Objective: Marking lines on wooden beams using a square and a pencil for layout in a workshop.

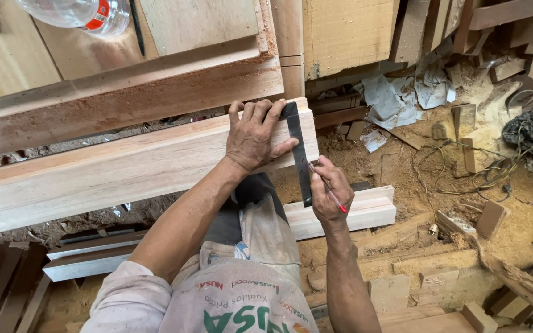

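Pressing down flat, the left hand (255, 137) held a dark metal ruler (298, 154) against the end of a long pale board (106, 176). Its fingers were spread open, not wrapped around anything. The ruler stuck out past the board's near edge. The right hand (330, 194) was pinched shut on a red pencil (331, 195), right beside the ruler. A clear plastic bottle (78, 12) lay on the tabletop (7, 58); I could not tell what was in it. Sawdust, wood scraps and wires (464, 179) covered the floor (396, 160).
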